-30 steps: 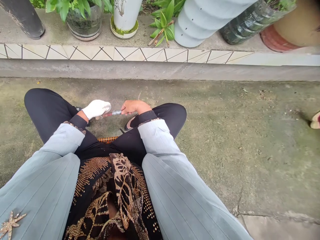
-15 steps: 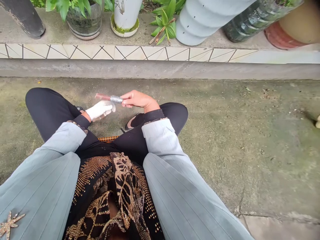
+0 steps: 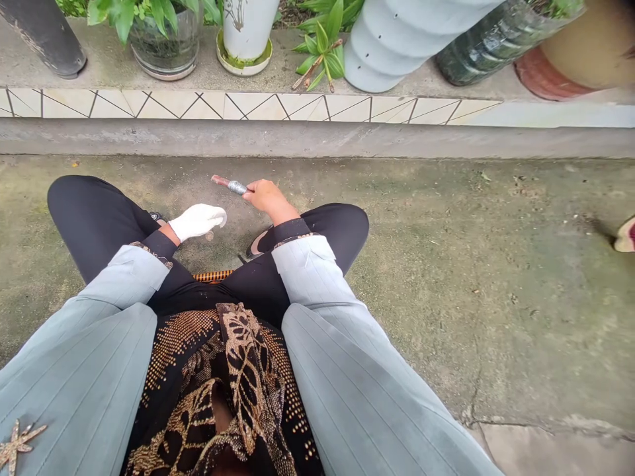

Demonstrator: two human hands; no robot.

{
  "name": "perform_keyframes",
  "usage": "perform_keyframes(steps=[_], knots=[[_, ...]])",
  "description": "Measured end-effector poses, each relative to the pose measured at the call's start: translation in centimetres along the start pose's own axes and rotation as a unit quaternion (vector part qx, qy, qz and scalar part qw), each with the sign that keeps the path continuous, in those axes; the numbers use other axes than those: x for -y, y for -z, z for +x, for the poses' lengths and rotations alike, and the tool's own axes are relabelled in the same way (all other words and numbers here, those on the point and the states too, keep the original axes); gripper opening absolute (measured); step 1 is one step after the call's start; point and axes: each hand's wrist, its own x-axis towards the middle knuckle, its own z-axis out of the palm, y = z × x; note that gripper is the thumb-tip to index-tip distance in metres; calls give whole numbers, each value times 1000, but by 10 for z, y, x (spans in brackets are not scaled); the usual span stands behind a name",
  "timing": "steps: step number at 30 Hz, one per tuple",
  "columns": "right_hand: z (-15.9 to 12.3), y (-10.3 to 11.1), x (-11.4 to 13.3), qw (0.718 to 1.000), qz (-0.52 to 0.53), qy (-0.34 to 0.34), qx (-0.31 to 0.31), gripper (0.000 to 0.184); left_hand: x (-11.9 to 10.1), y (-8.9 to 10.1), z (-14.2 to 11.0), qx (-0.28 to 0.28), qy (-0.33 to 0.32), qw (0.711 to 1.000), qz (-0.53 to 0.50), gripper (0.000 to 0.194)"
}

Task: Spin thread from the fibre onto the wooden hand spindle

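Observation:
My right hand (image 3: 266,196) is closed round the near end of a short tool (image 3: 237,188). The tool has a silver, wire-like wrapping in the middle and a flat reddish-brown far end that points up and left. My left hand (image 3: 198,221) wears a white glove, and its fingers are curled and pressed together, a little below and left of the tool. A small pale brownish bit (image 3: 210,235) shows just under the gloved fingers. Whether the glove grips it is hidden. The tool and the glove are apart.
Both hands are between my bent knees, above a concrete floor (image 3: 446,264). Ahead runs a tiled ledge (image 3: 253,107) with a glass pot (image 3: 166,49), a white pot (image 3: 247,30), a grey ribbed pot (image 3: 387,39) and other planters. Part of a shoe (image 3: 626,236) shows at the right edge.
My right hand has lifted the tool up and away from the gloved left hand, and tilted it. The left hand has stayed nearly in place. More of the shoe shows at right.

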Motion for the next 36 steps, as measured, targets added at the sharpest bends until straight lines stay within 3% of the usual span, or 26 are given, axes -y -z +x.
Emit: perform_keyframes(steps=[3,6,9,12,14,16,19,21,24,30,34,36], knots=[[-3,-1,7,993,-99,-1,63,28,4,1,1,-6,31,992,122,33],[-7,-1,11,970,-144,15,197,23,12,0,2,-16,47,980,192,33],[-13,-1,9,933,-74,48,349,18,22,-3,3,-33,40,981,185,31],[-21,4,5,883,77,132,445,22,32,-5,5,-73,26,994,76,28],[-25,12,1,856,221,207,420,30,33,-6,5,-97,33,994,-46,27],[-27,20,-2,838,372,247,312,36,30,-7,5,-103,44,979,-169,27],[-24,26,-6,822,512,212,128,34,20,-7,3,-90,45,964,-245,28],[-20,24,-7,827,537,156,64,31,13,-6,2,-76,28,974,-211,27],[-14,17,-6,846,524,89,41,21,6,-4,1,-47,-8,989,-142,27],[-6,4,-2,911,409,50,22,7,4,-2,1,-9,-35,998,-55,30],[0,-1,-4,975,217,46,13,13,3,-4,1,8,0,999,36,31],[1,-2,-4,994,99,41,9,17,2,-6,2,12,18,997,79,31]])
